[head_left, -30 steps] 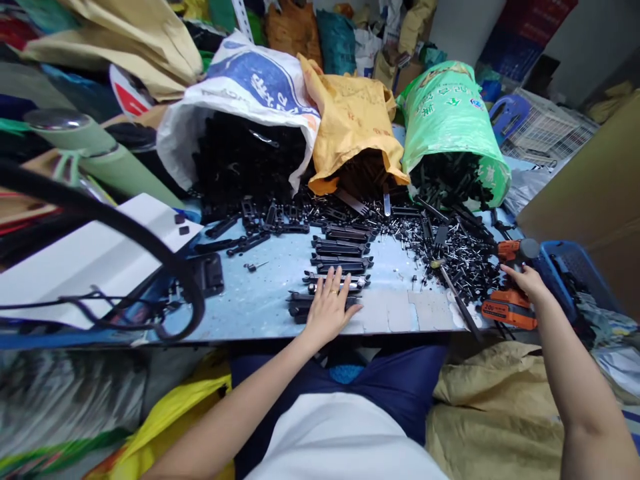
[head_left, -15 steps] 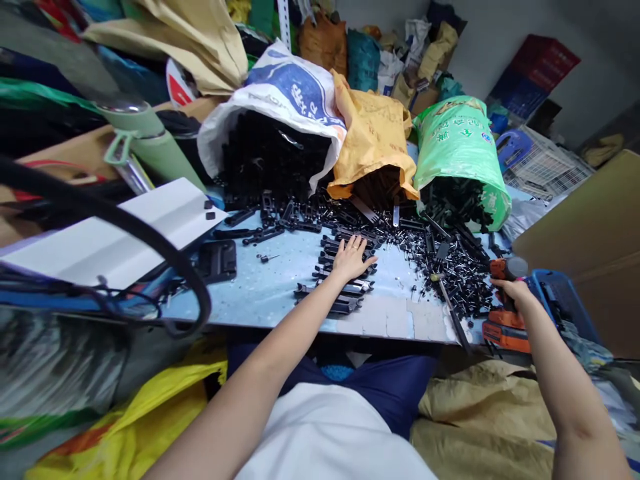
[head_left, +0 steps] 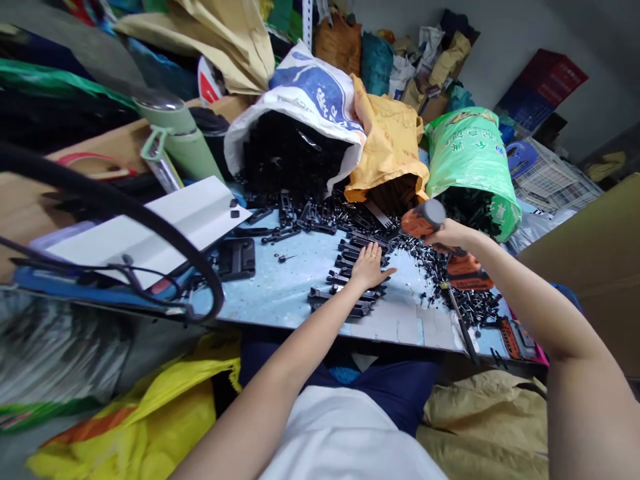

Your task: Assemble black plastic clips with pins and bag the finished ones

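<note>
My left hand [head_left: 369,265] lies flat, fingers spread, on a row of black plastic parts [head_left: 350,293] laid out on the light blue table [head_left: 280,293]. My right hand [head_left: 449,235] is closed round the grip of an orange cordless drill [head_left: 440,237], held in the air above the table just right of the left hand. Beneath the drill lies a heap of small black and silver screws [head_left: 463,297].
Three open sacks of black parts lie at the table's back: white and blue [head_left: 300,127], yellow [head_left: 387,150], green [head_left: 470,167]. A white board [head_left: 165,223] and a thick black cable [head_left: 125,220] sit left. A green cylinder [head_left: 183,137] stands behind. A second orange tool [head_left: 517,337] lies at the right edge.
My right hand has lifted the orange drill from the table's right edge and carried it left, above the parts. My left hand slid farther up the row of parts.
</note>
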The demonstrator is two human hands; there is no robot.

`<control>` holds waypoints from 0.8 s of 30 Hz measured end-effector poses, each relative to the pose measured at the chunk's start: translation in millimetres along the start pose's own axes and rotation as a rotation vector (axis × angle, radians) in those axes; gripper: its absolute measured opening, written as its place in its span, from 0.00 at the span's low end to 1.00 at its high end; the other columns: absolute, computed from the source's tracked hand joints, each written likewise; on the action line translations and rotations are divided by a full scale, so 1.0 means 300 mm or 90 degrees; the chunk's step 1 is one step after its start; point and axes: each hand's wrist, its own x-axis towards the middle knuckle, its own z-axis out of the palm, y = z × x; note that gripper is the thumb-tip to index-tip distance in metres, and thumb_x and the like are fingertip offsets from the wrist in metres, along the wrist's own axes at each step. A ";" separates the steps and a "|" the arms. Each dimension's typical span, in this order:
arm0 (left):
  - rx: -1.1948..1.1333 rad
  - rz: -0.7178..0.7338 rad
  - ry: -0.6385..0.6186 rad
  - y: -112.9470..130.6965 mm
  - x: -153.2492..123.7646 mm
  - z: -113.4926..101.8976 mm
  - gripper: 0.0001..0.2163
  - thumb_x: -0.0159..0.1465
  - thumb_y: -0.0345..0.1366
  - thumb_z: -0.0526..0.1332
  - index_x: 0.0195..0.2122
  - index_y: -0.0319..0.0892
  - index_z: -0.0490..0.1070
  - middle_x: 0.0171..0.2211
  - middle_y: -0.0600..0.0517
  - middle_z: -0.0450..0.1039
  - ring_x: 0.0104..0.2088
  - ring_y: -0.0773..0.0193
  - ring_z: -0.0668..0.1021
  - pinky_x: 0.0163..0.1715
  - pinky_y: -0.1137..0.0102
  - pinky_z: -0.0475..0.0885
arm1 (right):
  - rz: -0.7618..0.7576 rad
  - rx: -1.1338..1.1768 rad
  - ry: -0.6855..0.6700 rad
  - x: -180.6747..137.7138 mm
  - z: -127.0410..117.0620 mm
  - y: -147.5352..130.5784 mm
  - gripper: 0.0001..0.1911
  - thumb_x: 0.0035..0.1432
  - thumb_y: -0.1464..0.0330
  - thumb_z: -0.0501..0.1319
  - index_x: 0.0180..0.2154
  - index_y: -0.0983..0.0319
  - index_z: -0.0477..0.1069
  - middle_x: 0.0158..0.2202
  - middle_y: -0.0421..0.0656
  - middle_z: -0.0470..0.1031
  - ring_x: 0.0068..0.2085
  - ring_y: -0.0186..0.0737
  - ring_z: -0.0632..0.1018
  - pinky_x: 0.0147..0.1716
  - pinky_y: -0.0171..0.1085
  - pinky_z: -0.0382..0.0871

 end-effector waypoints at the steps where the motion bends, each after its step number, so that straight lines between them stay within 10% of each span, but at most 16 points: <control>1: 0.000 -0.004 -0.006 0.000 0.000 -0.002 0.39 0.62 0.57 0.38 0.61 0.26 0.48 0.63 0.37 0.46 0.64 0.51 0.49 0.61 0.60 0.46 | 0.006 -0.019 -0.043 0.036 0.011 -0.058 0.03 0.43 0.75 0.63 0.23 0.66 0.69 0.14 0.37 0.65 0.17 0.31 0.67 0.18 0.31 0.63; 6: -0.013 0.007 0.028 0.000 0.005 0.007 0.39 0.61 0.58 0.40 0.61 0.25 0.48 0.63 0.36 0.46 0.63 0.48 0.50 0.61 0.58 0.47 | 0.002 -0.158 -0.144 0.175 0.039 -0.268 0.06 0.43 0.71 0.64 0.21 0.66 0.69 0.15 0.37 0.65 0.18 0.31 0.67 0.19 0.32 0.63; 14: -0.066 0.005 0.027 -0.011 0.019 0.025 0.40 0.61 0.58 0.43 0.61 0.24 0.48 0.63 0.35 0.44 0.63 0.47 0.48 0.62 0.58 0.46 | -0.022 -0.229 -0.235 0.300 0.057 -0.358 0.04 0.46 0.72 0.62 0.23 0.66 0.70 0.15 0.38 0.65 0.20 0.34 0.69 0.21 0.33 0.63; 24: -0.080 0.006 0.058 -0.011 0.017 0.022 0.40 0.60 0.59 0.45 0.60 0.25 0.50 0.63 0.33 0.44 0.63 0.47 0.48 0.61 0.55 0.46 | -0.106 -0.308 -0.227 0.159 0.065 -0.422 0.03 0.43 0.74 0.62 0.20 0.67 0.69 0.14 0.38 0.64 0.18 0.32 0.67 0.18 0.32 0.60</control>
